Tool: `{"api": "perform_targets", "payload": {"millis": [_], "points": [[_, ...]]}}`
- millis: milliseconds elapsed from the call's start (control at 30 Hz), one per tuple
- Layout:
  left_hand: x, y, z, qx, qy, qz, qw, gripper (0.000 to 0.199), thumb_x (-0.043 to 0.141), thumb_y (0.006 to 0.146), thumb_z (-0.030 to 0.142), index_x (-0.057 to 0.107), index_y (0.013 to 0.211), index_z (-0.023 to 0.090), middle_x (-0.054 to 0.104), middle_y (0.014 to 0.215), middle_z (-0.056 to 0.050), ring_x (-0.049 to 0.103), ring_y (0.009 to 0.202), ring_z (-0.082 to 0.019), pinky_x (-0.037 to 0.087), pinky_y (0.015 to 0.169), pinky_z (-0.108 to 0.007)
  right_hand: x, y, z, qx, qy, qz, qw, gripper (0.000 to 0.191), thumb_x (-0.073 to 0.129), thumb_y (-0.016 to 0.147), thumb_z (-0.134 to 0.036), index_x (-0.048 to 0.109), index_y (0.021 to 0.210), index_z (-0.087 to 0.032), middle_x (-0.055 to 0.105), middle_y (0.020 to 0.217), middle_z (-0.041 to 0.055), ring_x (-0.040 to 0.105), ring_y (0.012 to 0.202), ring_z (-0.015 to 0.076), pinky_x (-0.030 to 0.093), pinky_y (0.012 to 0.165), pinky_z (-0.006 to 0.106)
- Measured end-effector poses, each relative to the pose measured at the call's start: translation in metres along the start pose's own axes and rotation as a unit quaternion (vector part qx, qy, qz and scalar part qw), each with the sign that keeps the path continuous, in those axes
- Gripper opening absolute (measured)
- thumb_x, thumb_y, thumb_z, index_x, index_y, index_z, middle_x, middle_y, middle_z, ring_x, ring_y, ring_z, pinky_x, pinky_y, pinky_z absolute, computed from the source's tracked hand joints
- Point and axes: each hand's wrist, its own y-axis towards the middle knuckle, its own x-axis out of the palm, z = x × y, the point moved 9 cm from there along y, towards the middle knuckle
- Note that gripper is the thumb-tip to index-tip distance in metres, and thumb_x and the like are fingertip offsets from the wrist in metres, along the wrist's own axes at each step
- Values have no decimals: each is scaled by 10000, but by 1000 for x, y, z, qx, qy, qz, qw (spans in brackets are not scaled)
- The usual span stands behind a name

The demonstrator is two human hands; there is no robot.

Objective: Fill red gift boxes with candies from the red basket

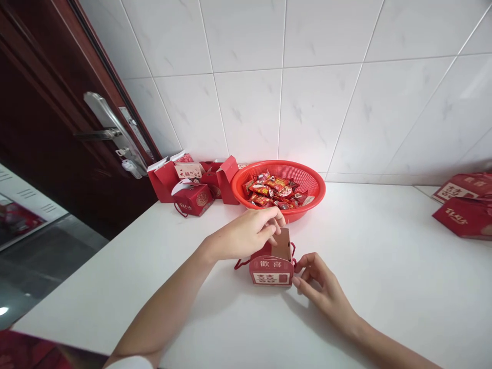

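Note:
A small red gift box [271, 271] with a white label and red cord handles stands open at the top on the white table. My left hand [258, 231] is over the box's opening, its fingers curled downward; whether anything is between them is too small to tell. My right hand [321, 284] is at the box's right side, thumb and fingers apart, the fingertips near its edge and cord. Just behind the box, a red plastic basket [315, 190] holds several wrapped candies [274, 190].
Several red gift boxes [196, 199] stand left of the basket. More red packages [463, 215] lie at the far right of the white table [215, 328]. Behind is a tiled wall [246, 113]; a dark door [46, 113] with a metal handle is at the left.

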Motion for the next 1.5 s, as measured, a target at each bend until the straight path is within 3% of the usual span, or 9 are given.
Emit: {"api": "perform_targets", "payload": {"millis": [100, 200, 400, 567, 833, 1000, 1200, 1367, 1500], "points": [[0, -1, 5, 32, 71, -10, 997, 85, 548, 882, 186, 629, 878, 213, 730, 960, 5, 686, 839, -165, 499, 720, -252, -8, 1, -3, -19, -11, 24, 999, 297, 605, 957, -508, 483, 938, -238, 619, 815, 1, 597, 657, 151, 504, 630, 302], [4, -1, 13, 76, 143, -23, 987, 181, 540, 871, 138, 705, 887, 212, 741, 953, 5, 656, 822, -159, 445, 711, -250, -17, -4, -27, -135, -76, 59, 986, 205, 602, 980, -417, 498, 1003, -241, 600, 826, 0, 585, 651, 144, 521, 625, 297], [23, -2, 19, 85, 163, -108, 977, 210, 528, 910, 190, 676, 761, 190, 678, 758, 20, 554, 615, -119, 337, 561, -261, 0, -17, -94, -416, -298, 51, 858, 513, 523, 1018, -295, 384, 1503, -198, 639, 881, 59, 584, 731, 194, 506, 649, 342], [20, -5, 17, 66, 218, -101, 969, 231, 500, 942, 237, 655, 775, 199, 679, 783, 2, 586, 672, -152, 327, 580, -282, 7, -4, -104, -408, -377, 55, 830, 371, 520, 1014, -304, 508, 1359, -167, 661, 860, 69, 571, 679, 189, 474, 655, 340], [-12, -4, -3, 16, 269, -23, 963, 344, 532, 898, 316, 737, 1168, 260, 703, 833, -3, 641, 788, -204, 396, 693, -296, -8, -8, -104, -401, -348, 118, 839, 136, 522, 1008, -207, 536, 1144, -203, 686, 774, 22, 594, 603, 165, 452, 657, 335], [-24, -10, -18, -46, 295, -41, 953, 505, 596, 813, 297, 672, 1311, 262, 710, 1052, -37, 627, 1029, -259, 436, 841, -312, -18, -8, -100, -401, -336, 149, 839, 154, 543, 1002, -151, 544, 1141, -217, 725, 823, 27, 635, 588, 160, 485, 680, 358], [-13, -11, -16, -11, 280, -85, 956, 594, 565, 789, 233, 610, 1375, 318, 655, 1120, -46, 569, 1099, -271, 433, 932, -337, -29, -5, -88, -346, -362, 188, 845, 102, 571, 1000, -220, 579, 1102, -213, 706, 1064, 128, 701, 820, 219, 537, 689, 363], [-10, -11, -22, -35, 264, -94, 959, 745, 514, 817, 222, 418, 1547, 334, 606, 1093, -48, 586, 1035, -249, 451, 829, -303, -27, -4, -86, -327, -348, 179, 860, 153, 563, 989, -200, 574, 1141, -209, 590, 1379, 213, 702, 969, 260, 571, 800, 421], [-10, -12, -28, -68, 259, -111, 957, 848, 538, 793, 252, 306, 1603, 346, 567, 1141, -45, 602, 1019, -235, 454, 756, -269, -22, -6, -80, -335, -351, 159, 860, 248, 549, 984, -171, 532, 1231, -189, 575, 1407, 246, 651, 1195, 327, 565, 858, 444]]}}
